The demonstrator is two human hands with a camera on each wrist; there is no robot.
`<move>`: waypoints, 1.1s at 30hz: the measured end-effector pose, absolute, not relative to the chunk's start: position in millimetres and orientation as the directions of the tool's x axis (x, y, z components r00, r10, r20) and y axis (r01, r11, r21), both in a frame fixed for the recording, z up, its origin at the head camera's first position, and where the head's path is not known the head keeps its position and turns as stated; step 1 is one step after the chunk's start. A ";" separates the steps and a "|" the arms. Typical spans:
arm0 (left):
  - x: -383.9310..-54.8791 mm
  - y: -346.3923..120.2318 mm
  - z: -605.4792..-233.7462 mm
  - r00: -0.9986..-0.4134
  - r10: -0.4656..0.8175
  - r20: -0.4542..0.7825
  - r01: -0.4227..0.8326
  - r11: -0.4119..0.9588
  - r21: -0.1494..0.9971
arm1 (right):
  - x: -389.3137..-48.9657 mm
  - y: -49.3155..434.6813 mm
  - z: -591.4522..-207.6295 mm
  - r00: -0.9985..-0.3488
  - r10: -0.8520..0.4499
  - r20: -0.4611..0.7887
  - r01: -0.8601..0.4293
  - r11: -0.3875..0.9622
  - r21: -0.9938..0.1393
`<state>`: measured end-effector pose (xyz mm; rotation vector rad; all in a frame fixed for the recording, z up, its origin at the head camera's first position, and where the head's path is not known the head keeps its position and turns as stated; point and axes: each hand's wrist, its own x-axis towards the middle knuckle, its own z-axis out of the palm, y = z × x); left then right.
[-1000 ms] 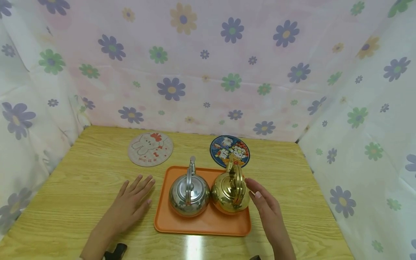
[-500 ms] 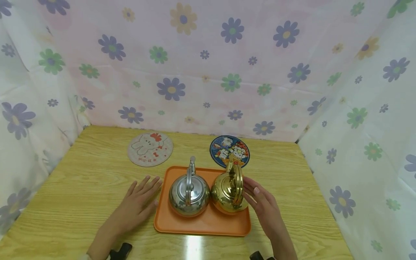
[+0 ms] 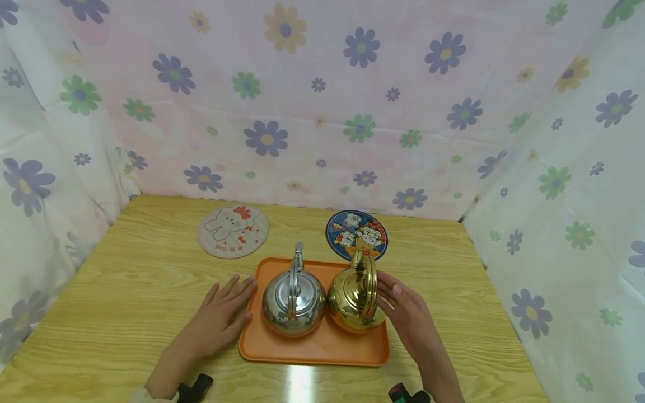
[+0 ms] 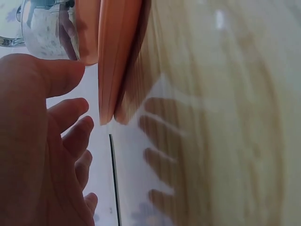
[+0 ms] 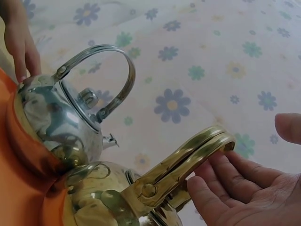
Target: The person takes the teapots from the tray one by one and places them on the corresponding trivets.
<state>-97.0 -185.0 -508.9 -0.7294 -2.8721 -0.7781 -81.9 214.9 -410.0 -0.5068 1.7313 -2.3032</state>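
Note:
A silver kettle point(image 3: 308, 299) and a gold kettle point(image 3: 345, 305) stand side by side on an orange tray point(image 3: 312, 350), both upright. My left hand point(image 3: 216, 322) is spread beside the tray's left edge, its fingertips right at the rim. In the left wrist view the thumb point(image 4: 61, 75) overlaps the tray's side, and nothing lies in the palm. At the right, my right hand point(image 3: 413, 322) has its fingertips against the raised gold handle point(image 5: 197, 153). Its fingers point(image 5: 240, 181) are nearly straight and the thumb stays apart from the handle.
Behind the tray lie a pale round rabbit mat point(image 3: 233, 230) on the left and a dark blue round cartoon mat point(image 3: 335, 229) on the right, partly covered by the gold spout. Flowered cloth point(image 3: 302, 106) walls the wooden table point(image 3: 126, 268) at the back and sides.
My left hand has moved right and slightly forward, up to the tray's edge. The right hand has shifted a little left, bringing its fingertips to the gold handle. Both kettles stay put.

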 end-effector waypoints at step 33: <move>-104.7 -181.4 -521.3 -0.882 0.430 0.191 0.448 0.644 0.620 | -103.3 213.0 -410.8 -0.900 -0.432 0.048 0.087 -0.289 -0.953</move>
